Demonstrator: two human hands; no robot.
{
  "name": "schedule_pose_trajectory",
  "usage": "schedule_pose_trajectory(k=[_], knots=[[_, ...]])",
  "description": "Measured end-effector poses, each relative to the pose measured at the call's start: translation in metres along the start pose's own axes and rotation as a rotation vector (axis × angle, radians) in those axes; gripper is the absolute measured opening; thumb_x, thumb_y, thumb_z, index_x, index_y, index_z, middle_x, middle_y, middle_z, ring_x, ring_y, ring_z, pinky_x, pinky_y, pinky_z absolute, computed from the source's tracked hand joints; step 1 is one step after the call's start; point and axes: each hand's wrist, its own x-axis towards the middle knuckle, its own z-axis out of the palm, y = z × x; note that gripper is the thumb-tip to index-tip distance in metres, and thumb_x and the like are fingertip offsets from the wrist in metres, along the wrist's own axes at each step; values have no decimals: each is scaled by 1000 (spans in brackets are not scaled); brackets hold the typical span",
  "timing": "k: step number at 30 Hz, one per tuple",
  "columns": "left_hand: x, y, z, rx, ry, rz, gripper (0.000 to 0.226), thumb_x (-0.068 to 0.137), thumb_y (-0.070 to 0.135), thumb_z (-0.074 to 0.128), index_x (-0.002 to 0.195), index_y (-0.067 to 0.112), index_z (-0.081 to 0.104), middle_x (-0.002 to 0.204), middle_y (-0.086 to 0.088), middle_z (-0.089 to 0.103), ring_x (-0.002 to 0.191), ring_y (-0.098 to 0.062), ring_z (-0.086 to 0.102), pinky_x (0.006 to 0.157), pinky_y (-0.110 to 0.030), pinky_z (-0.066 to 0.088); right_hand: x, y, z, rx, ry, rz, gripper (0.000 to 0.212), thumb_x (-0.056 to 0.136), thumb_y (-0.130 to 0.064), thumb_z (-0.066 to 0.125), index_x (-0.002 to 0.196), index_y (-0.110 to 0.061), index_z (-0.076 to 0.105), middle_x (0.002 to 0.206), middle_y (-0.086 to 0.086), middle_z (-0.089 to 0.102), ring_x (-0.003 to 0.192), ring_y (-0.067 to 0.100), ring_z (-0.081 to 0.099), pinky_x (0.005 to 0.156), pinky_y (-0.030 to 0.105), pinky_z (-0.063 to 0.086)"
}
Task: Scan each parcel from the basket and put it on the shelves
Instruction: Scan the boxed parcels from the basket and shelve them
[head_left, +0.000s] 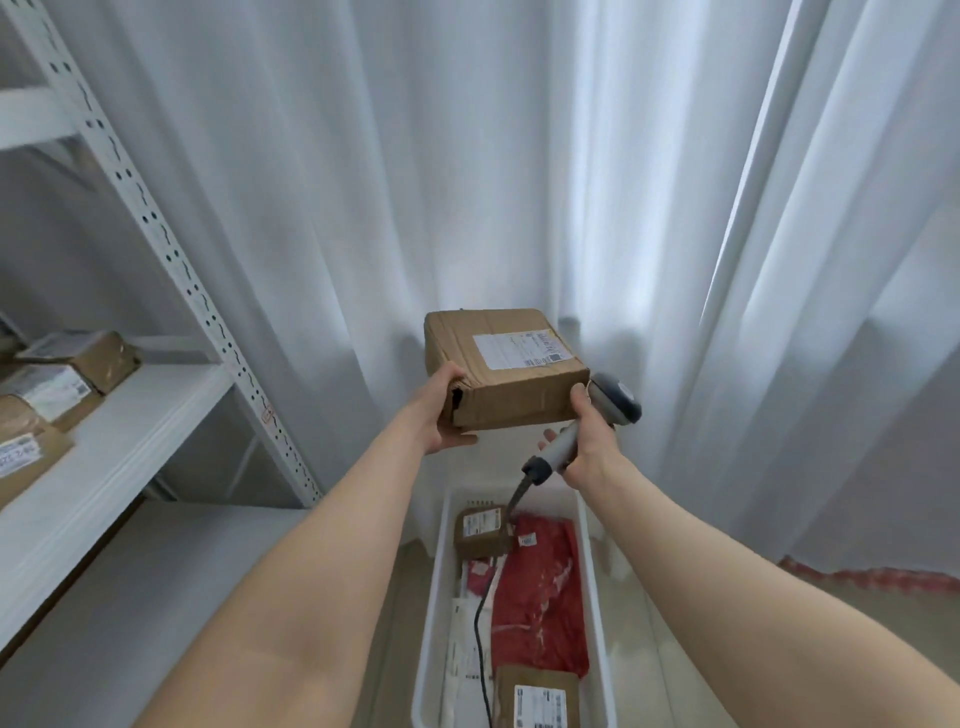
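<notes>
White curtains (467, 156) behind, left hand (440, 415) grips one cardboard parcel (506, 376), right hand (589, 444) grips one scanner (615, 401), above one basket (436, 597).

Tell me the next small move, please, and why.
Probably tilt the scanner in the right hand toward the label on top of the box. The left hand holds the box, but the scanner head sits beside its edge, apparently not facing the label.
</notes>
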Motion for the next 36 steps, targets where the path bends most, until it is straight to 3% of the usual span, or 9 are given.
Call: schedule_pose_trajectory(k=[5, 12, 15, 21, 25, 27, 30, 33, 36], knots=[[-45, -17, 8, -79, -58, -17, 27, 81, 29, 66, 96, 9, 55, 92, -13, 63, 92, -30, 63, 87, -49, 52, -35, -16, -10, 81, -15, -67, 65, 77, -32, 82, 131, -18, 51, 121, 9, 66, 109, 33, 63, 100, 47, 49], [-110, -42, 45, -311, -74, 82, 14, 84, 17, 65, 88, 8, 55, 78, -12, 67, 82, -27, 64, 82, -46, 53, -85, -20, -43, 82, -34, -99, 78, 72, -35, 84, 139, -24, 45, 128, 4, 59, 113, 28, 57, 106, 45, 42], [-133, -53, 60, -294, -122, 89, 12, 84, 15, 63, 91, 8, 57, 72, -12, 71, 80, -27, 66, 72, -45, 53, -106, -15, -53, 119, -110, -78, 80, 70, -35, 86, 137, -21, 45, 122, 5, 62, 100, 26, 60, 96, 42, 47], [-167, -79, 71, -60, -206, 86, 15, 79, 20, 71, 89, 13, 63, 74, -4, 72, 86, -22, 66, 81, -45, 55, -130, -20, -69, 89, -147, -109, 78, 68, -23, 88, 135, -18, 46, 115, 11, 69, 106, 35, 65, 99, 56, 48], [-180, -76, 66, -52, -245, 72, 43, 77, 35, 75, 109, 13, 57, 101, -8, 68, 100, -25, 64, 87, -50, 52, -139, -23, -71, 49, -104, -157, 71, 69, -14, 85, 128, -15, 47, 111, 11, 69, 100, 34, 67, 94, 55, 51], [-180, -70, 56, -152, -149, 109, 64, 75, 48, 74, 122, 14, 47, 119, -11, 59, 110, -27, 59, 91, -52, 47, -141, -24, -71, 3, -97, -187, 70, 69, -13, 84, 129, -14, 48, 114, 11, 68, 101, 33, 67, 95, 53, 52], [-175, -53, 23, -258, 148, 206, 61, 76, 53, 71, 119, 17, 48, 116, -6, 57, 107, -25, 55, 92, -50, 46, -140, -21, -72, -89, -123, -244, 67, 71, -11, 82, 129, -11, 49, 116, 12, 68, 100, 31, 68, 91, 50, 55], [-171, -43, -13, -24, 209, 217, 53, 76, 57, 68, 112, 20, 56, 103, -1, 62, 93, -20, 57, 97, -51, 44, -142, -7, -67, -132, -196, -262, 61, 73, -6, 80, 127, -8, 53, 113, 16, 69, 98, 33, 69, 89, 53, 55], [-172, -37, -40, 167, 159, 131, 55, 73, 63, 67, 105, 19, 60, 98, -1, 65, 94, -18, 60, 95, -51, 43, -143, 8, -60, -143, -233, -250, 57, 74, -4, 78, 126, -6, 54, 109, 17, 71, 95, 34, 70, 88, 56, 55]])
